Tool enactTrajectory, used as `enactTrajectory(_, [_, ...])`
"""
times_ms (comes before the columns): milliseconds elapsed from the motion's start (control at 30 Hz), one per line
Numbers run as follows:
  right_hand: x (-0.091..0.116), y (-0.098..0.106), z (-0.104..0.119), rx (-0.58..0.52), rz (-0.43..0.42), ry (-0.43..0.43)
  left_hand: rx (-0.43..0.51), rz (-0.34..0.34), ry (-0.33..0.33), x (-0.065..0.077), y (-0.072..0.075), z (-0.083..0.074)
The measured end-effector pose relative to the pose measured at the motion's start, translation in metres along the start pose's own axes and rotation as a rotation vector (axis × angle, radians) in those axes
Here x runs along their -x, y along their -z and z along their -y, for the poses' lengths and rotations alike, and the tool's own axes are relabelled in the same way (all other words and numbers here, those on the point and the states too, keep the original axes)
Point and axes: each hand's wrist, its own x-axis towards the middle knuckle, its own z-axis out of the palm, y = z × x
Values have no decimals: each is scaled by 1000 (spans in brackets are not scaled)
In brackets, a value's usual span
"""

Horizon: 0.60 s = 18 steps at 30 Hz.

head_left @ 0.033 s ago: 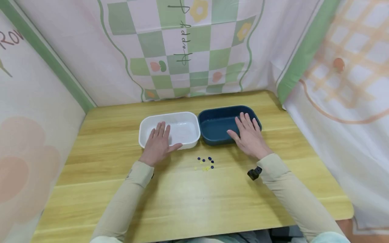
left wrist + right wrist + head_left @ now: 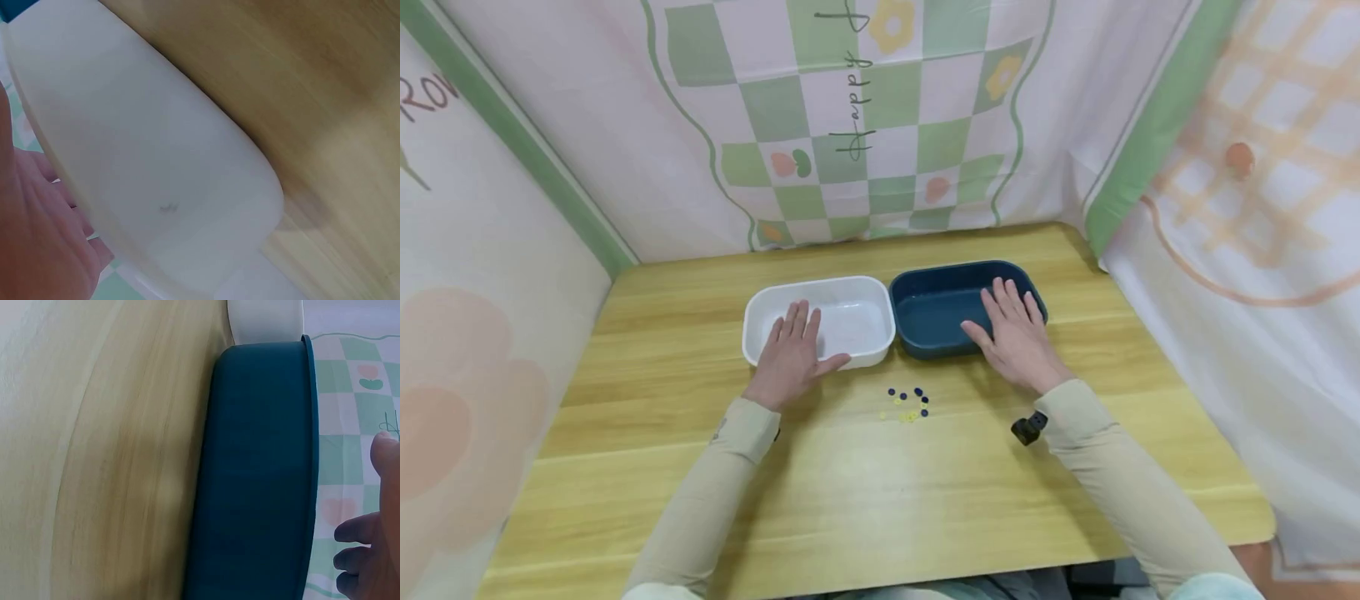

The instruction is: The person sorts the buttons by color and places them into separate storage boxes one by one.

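My left hand (image 2: 788, 354) is spread palm down over the near left part of a white rectangular basin (image 2: 859, 329), its fingers straight. In the left wrist view, the hand (image 2: 47, 237) shows beyond the rim, beside the basin's outer wall (image 2: 156, 144). My right hand (image 2: 1018, 343) hovers, fingers extended, over the right part of a dark blue basin (image 2: 928, 321). Nothing is held in either hand. On the table in front of the basins lie several small navy discs (image 2: 924, 412) and several small yellow rings (image 2: 912, 417), loosely scattered.
The two basins stand side by side on a wood-grain table (image 2: 850, 492). Behind it hangs a checked green and white curtain (image 2: 887, 150), with more cloth on both sides. A black wrist device (image 2: 1028, 428) hangs at the right cuff.
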Motion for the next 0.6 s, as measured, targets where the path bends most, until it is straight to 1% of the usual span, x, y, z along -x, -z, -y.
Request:
enactTrajectory(133, [-6, -4, -4, -12, 13, 3, -3, -2, 7, -2, -1, 2])
enactTrajectory(233, [-9, -4, -7, -22, 15, 4, -5, -41, -3, -4, 0, 4])
enactTrajectory(300, [-11, -3, -7, -29, 4, 8, 18, -75, 2, -4, 4, 9])
enactTrajectory(367, [-10, -4, -4, -39, -16, 17, 57, -109, 20, -2, 8, 16])
enactTrajectory(433, [-8, -4, 1, -50, -53, 29, 113, -138, 57, 1, 12, 27])
enactTrajectory(500, [-3, -5, 8, -74, -115, 47, 181, -162, 93, 4, 14, 38])
enactTrajectory(600, [6, -5, 24, -141, -268, 109, 326, -172, 172, 7, 13, 56])
